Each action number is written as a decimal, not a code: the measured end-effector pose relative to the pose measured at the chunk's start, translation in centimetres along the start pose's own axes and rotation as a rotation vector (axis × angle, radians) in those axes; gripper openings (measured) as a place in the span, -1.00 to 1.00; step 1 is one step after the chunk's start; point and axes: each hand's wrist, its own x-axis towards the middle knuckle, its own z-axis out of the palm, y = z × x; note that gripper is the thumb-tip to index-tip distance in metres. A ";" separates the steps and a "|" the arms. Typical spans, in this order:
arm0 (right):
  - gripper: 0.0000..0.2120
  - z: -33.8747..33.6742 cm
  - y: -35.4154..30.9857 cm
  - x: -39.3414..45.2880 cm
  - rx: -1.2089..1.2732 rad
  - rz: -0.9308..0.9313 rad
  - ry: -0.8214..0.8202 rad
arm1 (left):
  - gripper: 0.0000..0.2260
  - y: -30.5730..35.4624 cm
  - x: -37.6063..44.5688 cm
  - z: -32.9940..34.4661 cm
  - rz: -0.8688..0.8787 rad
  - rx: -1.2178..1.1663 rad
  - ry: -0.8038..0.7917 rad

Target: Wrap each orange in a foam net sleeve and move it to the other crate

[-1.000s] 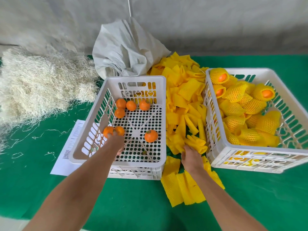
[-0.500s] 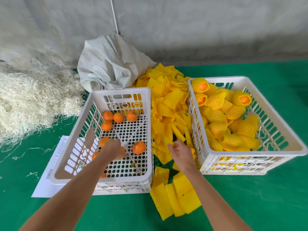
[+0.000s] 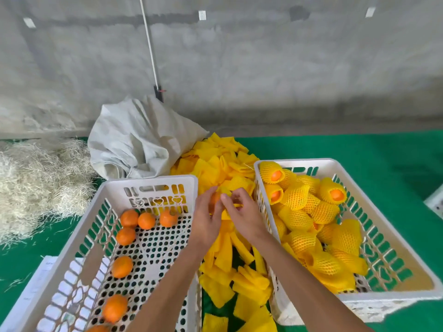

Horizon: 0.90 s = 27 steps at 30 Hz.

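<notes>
Meeting above the sleeves, left hand (image 3: 206, 220) grips orange (image 3: 215, 198), right hand (image 3: 242, 218) pinching sleeve (image 3: 226, 191).

I can see only a sliver of the orange (image 3: 215, 198) between my left hand (image 3: 206, 218) and right hand (image 3: 243, 218); fingers cover the rest. The foam sleeve (image 3: 226, 190) there is mostly hidden too. The left crate (image 3: 153, 182) runs off the bottom edge, cutting one orange (image 3: 97, 329). Print on the paper sheet (image 3: 33, 287) is too small to read.
</notes>
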 end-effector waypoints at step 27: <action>-0.80 -1.3 5.8 8.0 1.097 0.893 -0.050 | -0.84 -4.5 6.2 5.0 -0.391 -0.366 -0.019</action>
